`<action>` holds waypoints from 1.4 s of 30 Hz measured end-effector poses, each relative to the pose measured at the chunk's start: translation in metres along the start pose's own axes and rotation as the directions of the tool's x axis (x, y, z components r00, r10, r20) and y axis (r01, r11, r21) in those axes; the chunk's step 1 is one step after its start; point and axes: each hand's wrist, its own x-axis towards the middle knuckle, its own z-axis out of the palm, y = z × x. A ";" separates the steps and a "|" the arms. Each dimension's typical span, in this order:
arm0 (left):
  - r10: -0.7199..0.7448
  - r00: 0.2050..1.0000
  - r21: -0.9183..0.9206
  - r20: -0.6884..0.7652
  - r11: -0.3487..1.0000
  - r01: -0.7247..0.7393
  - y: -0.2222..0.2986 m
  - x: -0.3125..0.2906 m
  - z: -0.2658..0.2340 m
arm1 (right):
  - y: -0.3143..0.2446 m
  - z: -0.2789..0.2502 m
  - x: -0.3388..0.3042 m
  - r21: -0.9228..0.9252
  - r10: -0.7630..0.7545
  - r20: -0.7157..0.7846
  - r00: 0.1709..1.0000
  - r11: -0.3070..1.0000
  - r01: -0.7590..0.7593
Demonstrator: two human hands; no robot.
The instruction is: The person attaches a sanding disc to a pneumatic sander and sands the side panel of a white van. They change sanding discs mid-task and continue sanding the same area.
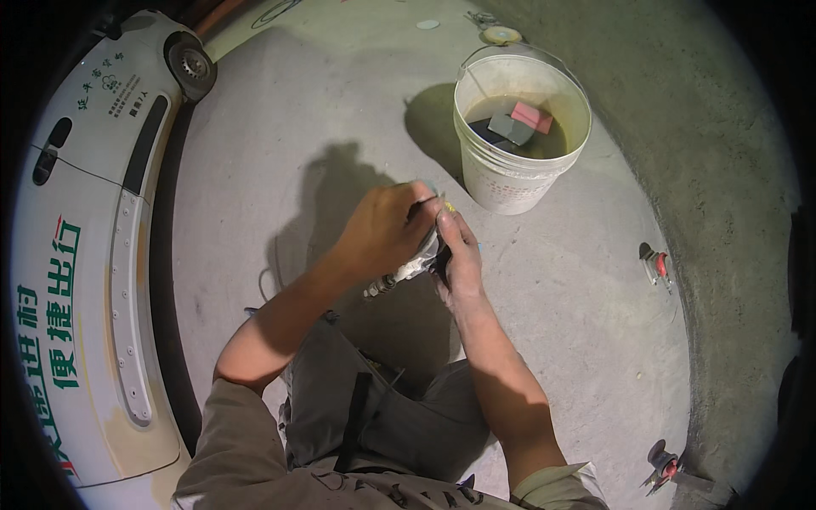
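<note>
In front of me, above my knees, my two hands meet around a small hand tool [416,264] with a pale, dusty body and a metal coupling [379,287] at its lower left end. Its far part is hidden by my fingers. My left hand [387,223] is closed, with bent fingertips pinching at the tool's top. From the other side, my right hand [461,255] wraps round the dark part of the tool, thumb pointing up. Bits of yellow and blue show between and beside the fingers.
A white bucket [510,183] of murky water stands ahead to the right, with pink and grey blocks in it. On the left is a white van [93,280]. Small tools with red parts [656,265] lie at the right, and a yellowish roll [501,35] lies behind the bucket.
</note>
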 end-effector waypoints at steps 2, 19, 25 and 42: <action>-0.029 0.999 0.009 0.021 1.000 0.029 -0.001 0.000 0.003 | -0.001 0.001 -0.001 0.076 0.010 -0.024 1.000 0.997 -0.008; -0.056 0.963 -0.004 0.264 0.998 0.059 0.000 -0.026 0.000 | -0.004 0.007 -0.008 0.074 -0.047 -0.011 0.999 0.996 0.048; 0.083 0.938 -0.031 0.337 0.997 -0.077 -0.010 -0.015 -0.005 | -0.004 0.002 -0.011 0.105 -0.082 0.024 0.996 0.991 0.079; 0.206 0.955 -0.117 0.216 0.976 -0.184 0.000 -0.021 -0.017 | 0.002 0.004 -0.011 -0.007 -0.137 0.044 0.990 0.990 0.137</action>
